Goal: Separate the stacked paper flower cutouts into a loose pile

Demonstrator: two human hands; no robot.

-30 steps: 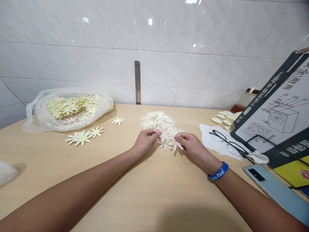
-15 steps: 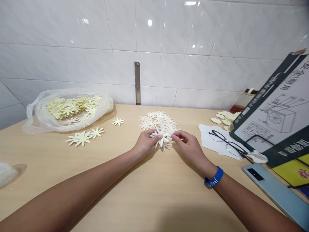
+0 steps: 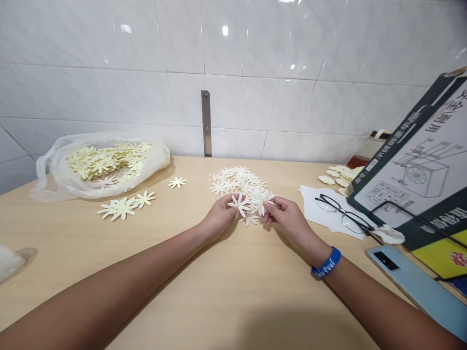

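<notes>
My left hand pinches a white flower-shaped cutout just above the wooden table. My right hand, with a blue wristband, pinches a second white flower cutout right beside it. Both hands hover at the near edge of a loose pile of white flower cutouts. One more flower lies on the table under the hands.
A clear plastic bag of pale yellow flowers lies at the back left, with loose flowers in front. On the right lie glasses on white paper, a phone, a leaning printed box and leaf cutouts.
Both hands have lifted flowers off the pile's near edge and drawn closer together. The left hand now holds one flower up, and the right holds another beside it.
</notes>
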